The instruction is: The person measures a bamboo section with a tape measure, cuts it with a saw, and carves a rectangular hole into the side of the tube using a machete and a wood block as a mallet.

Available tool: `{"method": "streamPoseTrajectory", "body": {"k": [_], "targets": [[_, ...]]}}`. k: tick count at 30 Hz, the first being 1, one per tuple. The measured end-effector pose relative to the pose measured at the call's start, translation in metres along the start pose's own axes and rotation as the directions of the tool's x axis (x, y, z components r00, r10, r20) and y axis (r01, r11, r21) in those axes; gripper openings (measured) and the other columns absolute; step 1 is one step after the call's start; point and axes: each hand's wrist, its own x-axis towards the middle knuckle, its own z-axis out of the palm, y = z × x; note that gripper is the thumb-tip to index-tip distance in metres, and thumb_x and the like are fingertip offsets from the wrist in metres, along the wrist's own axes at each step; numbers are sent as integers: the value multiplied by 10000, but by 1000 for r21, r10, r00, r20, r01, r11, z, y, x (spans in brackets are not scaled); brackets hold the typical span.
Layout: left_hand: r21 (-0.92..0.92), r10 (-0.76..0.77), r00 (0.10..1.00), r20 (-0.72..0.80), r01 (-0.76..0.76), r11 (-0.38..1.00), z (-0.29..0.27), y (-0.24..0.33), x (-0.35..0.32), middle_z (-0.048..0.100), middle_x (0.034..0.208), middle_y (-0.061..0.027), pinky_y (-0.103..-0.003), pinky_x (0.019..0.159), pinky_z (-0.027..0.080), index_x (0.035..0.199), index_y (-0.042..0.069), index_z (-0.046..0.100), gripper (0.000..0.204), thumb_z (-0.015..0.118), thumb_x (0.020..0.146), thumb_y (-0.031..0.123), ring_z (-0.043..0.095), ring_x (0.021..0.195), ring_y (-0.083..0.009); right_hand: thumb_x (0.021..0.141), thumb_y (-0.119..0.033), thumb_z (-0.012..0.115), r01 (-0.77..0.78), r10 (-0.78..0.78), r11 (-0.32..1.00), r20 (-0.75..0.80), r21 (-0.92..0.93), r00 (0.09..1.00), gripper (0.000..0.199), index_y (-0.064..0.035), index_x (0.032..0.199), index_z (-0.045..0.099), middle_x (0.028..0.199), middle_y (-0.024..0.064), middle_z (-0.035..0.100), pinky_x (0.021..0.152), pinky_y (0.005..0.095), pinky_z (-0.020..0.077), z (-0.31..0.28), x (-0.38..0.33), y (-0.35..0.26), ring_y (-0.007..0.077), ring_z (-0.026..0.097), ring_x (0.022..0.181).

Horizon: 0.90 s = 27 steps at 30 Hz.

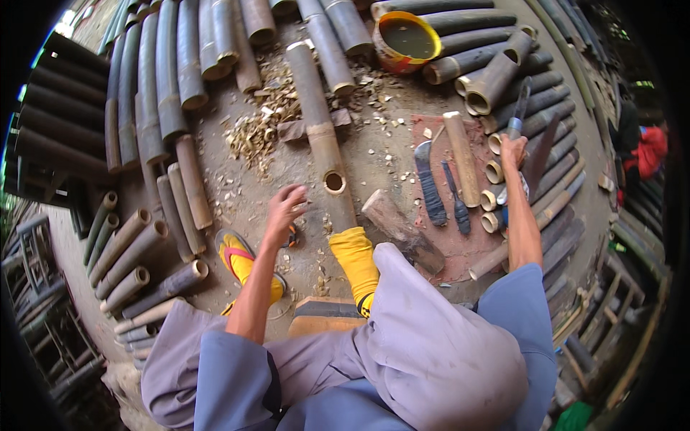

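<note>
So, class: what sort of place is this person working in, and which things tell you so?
Probably an open-air bamboo workshop. Cut bamboo poles lie stacked on the dirt floor, wood chips are scattered about, and knives rest on a mat near the right hand.

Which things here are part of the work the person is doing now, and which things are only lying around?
In use:
- bamboo pole, pinned by the yellow-socked foot
- left hand, open beside the pole's end
- right hand, on a blue-handled tool

Lying about:
- curved knife
- wooden mallet
- yellow bucket
- stacked bamboo tubes
- wood chips
</note>
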Motion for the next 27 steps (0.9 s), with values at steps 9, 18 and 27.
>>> {"method": "streamPoseTrajectory", "body": {"k": [9,18,27], "targets": [[-70,68,997,19,-67,995,57,-11,12,628,1127,-82,-312,796,477,1245,21,548,475,659,877,300,576,1006,-143,747,-427,647,104,-98,978,44,-180,994,639,37,1155,484,1049,314,617,869,501,470,10,29,24,454,603,997],[-405,-93,977,194,166,899,60,-13,51,621,1108,-24,-331,889,435,1197,62,543,449,618,886,377,572,1007,-156,807,-245,632,630,-635,771,-197,-92,747,514,28,1224,506,1105,231,528,880,469,415,-27,-65,3,383,518,1026],[388,451,878,-159,-364,847,55,-3,32,654,925,-70,-350,783,502,1085,23,600,414,714,808,309,633,857,-222,773,-150,673,688,-653,724,354,35,669,576,-20,1295,464,1166,214,469,884,463,424,-10,-227,26,378,504,1020]]}}
